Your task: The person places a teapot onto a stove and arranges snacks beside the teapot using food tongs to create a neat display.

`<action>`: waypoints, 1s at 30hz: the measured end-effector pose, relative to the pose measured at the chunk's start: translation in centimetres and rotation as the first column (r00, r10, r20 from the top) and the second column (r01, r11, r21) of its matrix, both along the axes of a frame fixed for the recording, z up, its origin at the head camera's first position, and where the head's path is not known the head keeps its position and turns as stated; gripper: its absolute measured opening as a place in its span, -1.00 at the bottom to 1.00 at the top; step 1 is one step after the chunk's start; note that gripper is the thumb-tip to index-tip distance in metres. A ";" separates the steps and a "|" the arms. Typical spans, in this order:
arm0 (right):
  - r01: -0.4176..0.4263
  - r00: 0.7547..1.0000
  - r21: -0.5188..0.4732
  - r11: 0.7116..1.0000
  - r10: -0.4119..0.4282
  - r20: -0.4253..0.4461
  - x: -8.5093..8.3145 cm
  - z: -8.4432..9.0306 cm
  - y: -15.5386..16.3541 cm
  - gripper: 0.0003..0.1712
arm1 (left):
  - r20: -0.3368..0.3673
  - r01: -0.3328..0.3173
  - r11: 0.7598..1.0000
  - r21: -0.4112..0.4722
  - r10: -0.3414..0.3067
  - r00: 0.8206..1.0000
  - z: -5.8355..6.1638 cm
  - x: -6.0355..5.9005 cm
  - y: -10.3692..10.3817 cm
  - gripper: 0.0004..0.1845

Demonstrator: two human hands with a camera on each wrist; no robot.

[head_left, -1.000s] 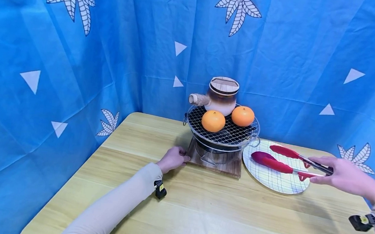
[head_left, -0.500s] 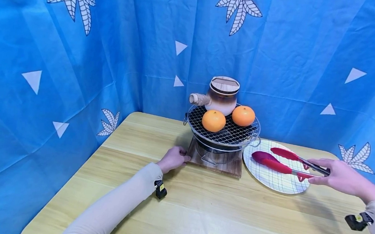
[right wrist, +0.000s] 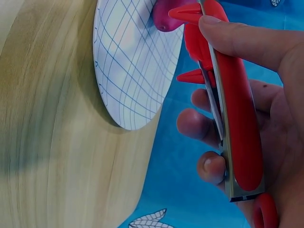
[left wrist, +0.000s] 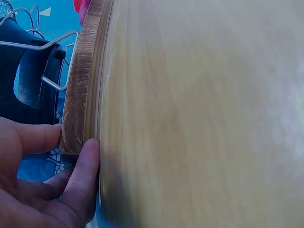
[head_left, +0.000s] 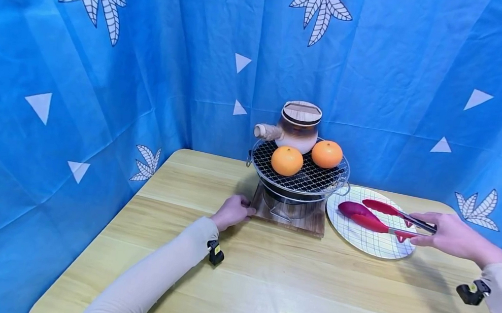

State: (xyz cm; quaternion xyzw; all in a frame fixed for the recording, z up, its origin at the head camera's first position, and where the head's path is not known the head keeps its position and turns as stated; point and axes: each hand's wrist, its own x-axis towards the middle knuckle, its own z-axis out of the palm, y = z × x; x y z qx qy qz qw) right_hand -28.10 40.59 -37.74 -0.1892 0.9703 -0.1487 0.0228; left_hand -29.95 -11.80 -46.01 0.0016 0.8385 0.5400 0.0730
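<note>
Fingers [right wrist: 228, 40] of right hand [head_left: 447, 234] are curled round red tongs [head_left: 384, 216], whose tips have been brought closer about the purple sweet potato [head_left: 350, 209] on the plate [head_left: 373, 240], at 3 o'clock of the grill [head_left: 298, 174]. Left hand [head_left: 232, 212] stays pressed, fingers straight, against the wooden board [left wrist: 78, 95] on the desk [head_left: 265, 280].

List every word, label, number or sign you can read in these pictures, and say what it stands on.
No readable text, brand or number.
The blue backdrop carries only white leaf and triangle prints.
The plate has only a grid pattern.
Small yellow marks on the black wrist camera clips are too small to read.
</note>
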 end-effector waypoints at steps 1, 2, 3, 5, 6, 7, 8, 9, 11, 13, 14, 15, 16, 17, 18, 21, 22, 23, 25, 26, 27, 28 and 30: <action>-0.001 1.000 0.002 1.000 0.001 -0.003 -0.1 -0.1 0.0 -0.04 | -0.003 0.000 1.000 0.000 0.000 1.000 0.0 0.0 0.0 -0.60; -0.001 1.000 0.004 1.000 0.001 -0.006 -0.2 -0.1 0.0 -0.04 | -0.005 0.000 1.000 0.000 0.000 1.000 0.0 0.0 0.0 -0.59; -0.001 1.000 0.006 1.000 0.001 -0.008 -0.2 -0.2 0.0 -0.04 | -0.005 0.000 1.000 0.003 0.000 1.000 0.0 0.0 0.0 -0.59; 0.005 1.000 0.009 1.000 -0.004 -0.006 -0.4 -0.2 0.0 -0.02 | -0.003 -0.002 1.000 0.005 0.002 1.000 -0.1 -0.1 -0.1 -0.59; 0.007 1.000 0.011 1.000 -0.007 -0.005 -0.4 -0.3 0.0 -0.02 | -0.003 -0.003 1.000 0.006 0.003 1.000 -0.2 -0.1 -0.1 -0.59; 0.009 1.000 0.014 1.000 -0.009 -0.003 -0.5 -0.3 -0.1 -0.01 | -0.002 -0.003 1.000 0.007 0.003 1.000 -0.3 -0.2 -0.1 -0.60; 0.013 1.000 0.018 1.000 -0.013 0.001 -0.5 -0.3 -0.1 0.00 | -0.002 -0.004 1.000 0.006 0.004 1.000 -0.3 -0.2 -0.1 -0.60; 0.016 1.000 0.022 1.000 -0.016 0.000 -0.5 -0.3 -0.1 0.01 | 0.000 -0.004 1.000 0.006 0.004 1.000 -0.3 -0.2 -0.1 -0.61; 0.022 1.000 0.028 0.999 -0.022 0.003 -0.6 -0.3 -0.2 0.02 | 0.003 -0.003 1.000 0.007 0.003 1.000 -0.4 -0.2 -0.1 -0.63; 0.024 1.000 0.035 0.999 -0.025 0.004 -0.6 -0.3 -0.2 0.01 | 0.006 -0.003 1.000 0.005 0.003 1.000 -0.4 -0.2 -0.1 -0.64; 0.026 1.000 0.038 0.999 -0.026 0.005 -0.6 -0.3 -0.3 0.01 | 0.008 -0.004 1.000 0.006 0.004 1.000 -0.4 -0.3 -0.1 -0.64; 0.025 1.000 0.042 0.999 -0.025 0.002 -0.6 -0.3 -0.3 0.01 | 0.010 -0.004 1.000 0.005 0.004 1.000 -0.5 -0.3 -0.1 -0.64; 0.025 1.000 0.045 0.999 -0.025 0.003 -0.6 -0.3 -0.3 0.00 | 0.006 -0.002 1.000 0.005 0.001 1.000 -0.5 -0.3 -0.1 -0.64; 0.025 1.000 0.047 0.999 -0.025 0.003 -0.7 -0.3 -0.3 0.00 | 0.002 -0.001 1.000 0.002 0.001 1.000 -0.5 -0.4 -0.1 -0.64; 0.024 1.000 0.050 0.998 -0.024 0.000 -0.7 -0.2 -0.3 -0.01 | 0.000 -0.002 1.000 0.000 0.002 1.000 -0.5 -0.4 0.0 -0.63; 0.020 1.000 0.051 0.999 -0.020 -0.006 -0.7 -0.2 -0.3 -0.03 | -0.008 -0.002 1.000 -0.003 0.002 1.000 -0.5 -0.4 0.0 -0.63; 0.019 1.000 0.047 0.999 -0.019 -0.006 -0.7 -0.2 -0.4 -0.04 | -0.008 -0.003 1.000 -0.003 0.003 1.000 -0.5 -0.4 0.0 -0.63; 0.018 1.000 0.044 0.999 -0.018 -0.006 -0.6 -0.2 -0.4 -0.04 | -0.006 -0.003 1.000 -0.002 0.003 1.000 -0.5 -0.4 0.0 -0.63; 0.016 1.000 0.039 0.999 -0.016 -0.007 -0.6 -0.2 -0.4 -0.05 | 0.004 -0.003 1.000 0.008 0.003 1.000 -0.4 -0.3 0.0 -0.64; 0.016 1.000 0.038 0.999 -0.016 -0.007 -0.5 -0.2 -0.5 -0.05 | 0.008 -0.003 1.000 0.013 0.003 1.000 -0.4 -0.3 0.0 -0.64; 0.016 1.000 0.038 0.999 -0.016 -0.011 -0.5 -0.1 -0.5 -0.06 | 0.011 -0.002 1.000 0.016 0.002 1.000 -0.4 -0.3 0.0 -0.64; 0.015 1.000 0.037 0.999 -0.015 -0.013 -0.4 -0.1 -0.5 -0.06 | 0.011 -0.001 1.000 0.017 0.000 1.000 -0.5 -0.3 -0.1 -0.64; 0.009 1.000 0.034 0.999 -0.008 -0.018 -0.3 0.1 -0.4 -0.07 | 0.013 0.000 1.000 0.022 -0.001 1.000 -0.5 -0.3 -0.1 -0.64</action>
